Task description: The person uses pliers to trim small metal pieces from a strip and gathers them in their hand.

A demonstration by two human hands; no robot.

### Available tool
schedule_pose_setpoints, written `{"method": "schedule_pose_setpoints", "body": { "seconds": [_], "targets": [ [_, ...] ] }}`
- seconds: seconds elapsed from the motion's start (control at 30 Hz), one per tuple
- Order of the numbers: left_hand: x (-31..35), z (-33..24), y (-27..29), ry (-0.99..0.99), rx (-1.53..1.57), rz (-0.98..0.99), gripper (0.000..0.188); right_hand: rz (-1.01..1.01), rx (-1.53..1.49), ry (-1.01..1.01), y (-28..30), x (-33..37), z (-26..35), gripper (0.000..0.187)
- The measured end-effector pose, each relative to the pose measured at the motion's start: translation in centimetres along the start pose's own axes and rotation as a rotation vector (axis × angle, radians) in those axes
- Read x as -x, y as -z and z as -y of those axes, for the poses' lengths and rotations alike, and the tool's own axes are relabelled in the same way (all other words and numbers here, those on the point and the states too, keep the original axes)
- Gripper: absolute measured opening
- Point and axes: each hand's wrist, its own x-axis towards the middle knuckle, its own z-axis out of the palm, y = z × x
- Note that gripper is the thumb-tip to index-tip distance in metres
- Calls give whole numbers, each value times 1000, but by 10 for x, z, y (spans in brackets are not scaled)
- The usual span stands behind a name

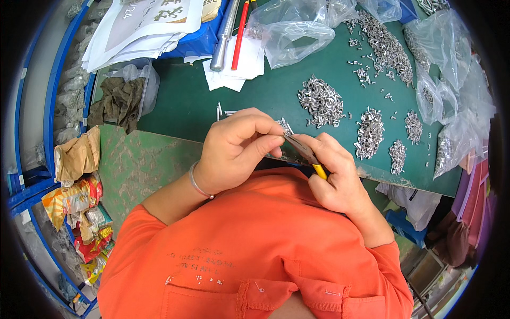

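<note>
My right hand (333, 164) is closed around pliers (304, 151) with metal jaws and yellow grips, their tip pointing left. At that tip the thumb and forefinger of my left hand (238, 143) are pinched together; whatever they hold is too small to make out. Just behind the fingertips lie some small silvery metal pieces (285, 125), partly hidden by my hands. Farther back on the green table (183, 101) is a heap of small curved metal pieces (321, 102). Another pile of metal pieces (369, 134) lies to the right of the pliers.
Clear plastic bags (297, 40) lie at the back, more bags (451, 95) at the right. A long metal tool (223, 42) and a red pen (240, 37) rest on white paper. A plastic tub (150, 87) with a dark cloth (118, 101) stands left. Blue shelving (53, 95) borders the left side.
</note>
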Motion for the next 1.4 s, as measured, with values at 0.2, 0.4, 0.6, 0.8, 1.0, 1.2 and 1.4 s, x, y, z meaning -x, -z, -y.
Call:
{"method": "schedule_pose_setpoints", "body": {
  "seconds": [0.2,0.4,0.6,0.8,1.0,1.2,1.4],
  "targets": [
    [0,-3,2,-18,-119,29,5,30,25,5,4,-1,0,60],
    [3,2,-3,-14,-113,-50,4,-100,179,31,-7,1,0,61],
    [4,-1,-7,46,-81,-98,4,-195,417,64,-11,2,4,66],
    [-3,2,3,-92,-425,-150,1,-335,186,-13,3,2,-15,62],
    [-13,16,0,-200,-740,-64,12,-377,75,28,-12,6,-26,60],
    [-15,12,12,-256,-844,-48,12,-354,130,21,-11,6,-26,59],
    [-14,-13,53,-29,-821,-229,10,-363,110,4,-12,5,-27,57]
  ]
}}
